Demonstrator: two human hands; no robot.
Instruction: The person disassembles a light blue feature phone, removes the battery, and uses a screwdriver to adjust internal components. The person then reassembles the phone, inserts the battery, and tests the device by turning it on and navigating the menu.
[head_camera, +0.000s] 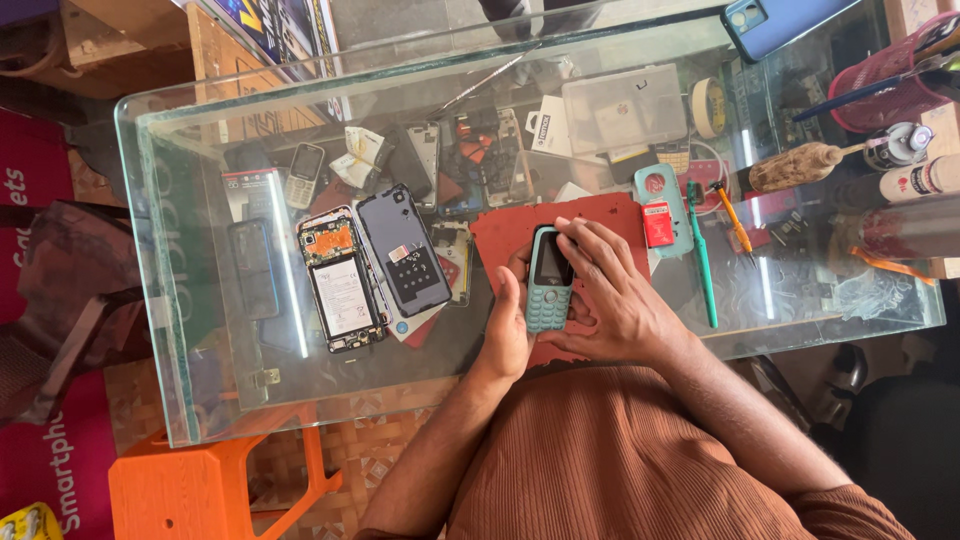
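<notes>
Being gripped by left hand and right hand, a teal keypad phone is being held over the red mat near the surface's front edge.

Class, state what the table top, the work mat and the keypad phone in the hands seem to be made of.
Table top: clear glass, see-through with greenish edges.
Work mat: likely matte red rubber or silicone.
Keypad phone: probably teal plastic, slightly glossy, held by both the left hand and right hand.

Small teal keypad phone, dark screen, at centre on red mat. White label on battery of opened smartphone, to its left. Red rectangular box, at right.
</notes>
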